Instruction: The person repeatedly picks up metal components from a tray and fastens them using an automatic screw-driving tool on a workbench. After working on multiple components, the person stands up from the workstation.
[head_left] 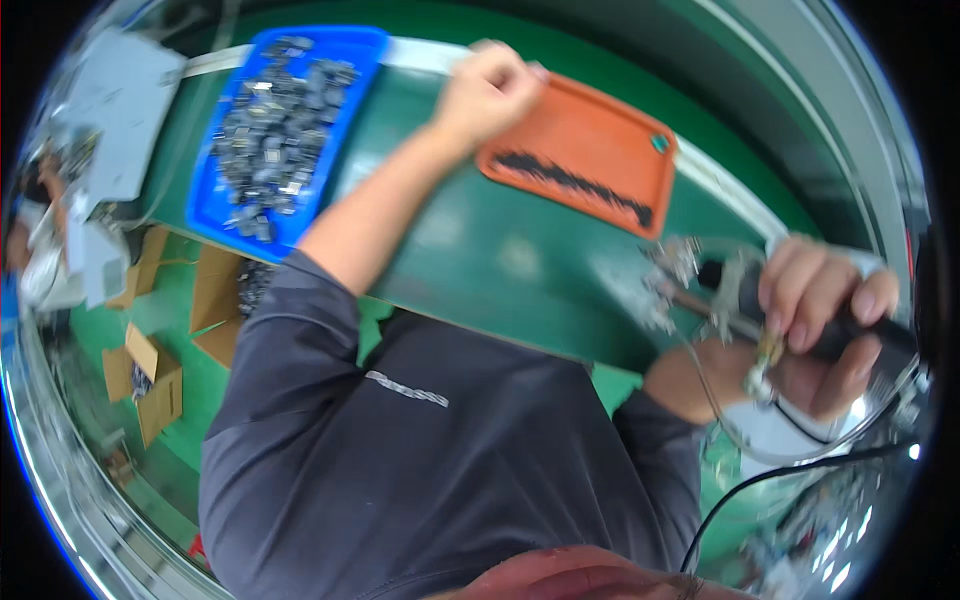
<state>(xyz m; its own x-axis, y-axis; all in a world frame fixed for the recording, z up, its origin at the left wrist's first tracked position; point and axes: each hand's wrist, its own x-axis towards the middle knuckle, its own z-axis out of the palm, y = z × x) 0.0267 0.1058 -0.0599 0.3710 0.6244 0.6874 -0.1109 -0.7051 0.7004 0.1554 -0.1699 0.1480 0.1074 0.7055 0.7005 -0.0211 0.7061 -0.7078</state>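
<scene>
My left hand (pixel 487 92) is closed at the far left corner of a shallow orange tray (pixel 590 125), its fingers curled over the rim. Small black parts (pixel 570 180) lie in a long strip along the tray's near side. A little green piece (pixel 659 143) sits by its right corner. On the far right, my right hand (pixel 822 300) is wrapped round a dark cylindrical device (pixel 840 335) with a brass-coloured fitting and thin tubing. Blurred metal parts (pixel 675 265) stick out to its left.
A blue tray (pixel 330 175) heaped with dark block-like parts (pixel 275 130) stands left on the green worktable (pixel 470 250). Cardboard boxes (pixel 160 390) are on the floor at left. A black cable (pixel 760 480) and clear tubing run at lower right. Another person (pixel 50 250) is at the far left.
</scene>
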